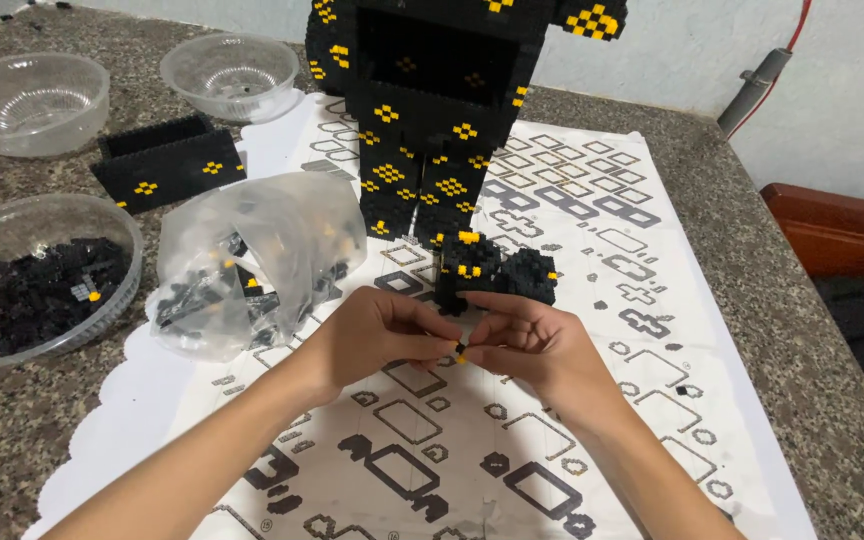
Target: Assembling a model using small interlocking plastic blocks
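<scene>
Presently, at the middle of the worktop (802, 330), over the printed instruction sheet (472, 450):

- Left hand (372, 335): fingers pinched narrow on a tiny black and yellow brick (460, 350).
- Right hand (532, 345): fingertips closed on the same brick from the other side; I think there are two pieces being mated, though they are too small to tell.
- Small black sub-assembly (497, 270): just beyond my knuckles.
- Tall black figure (432, 110): toward the far edge.
- Clear bag of bricks (252, 260), bowl of black bricks (37, 280): left side.

Handling note: I would square the studs first, then press evenly, thumbs opposed.
</scene>
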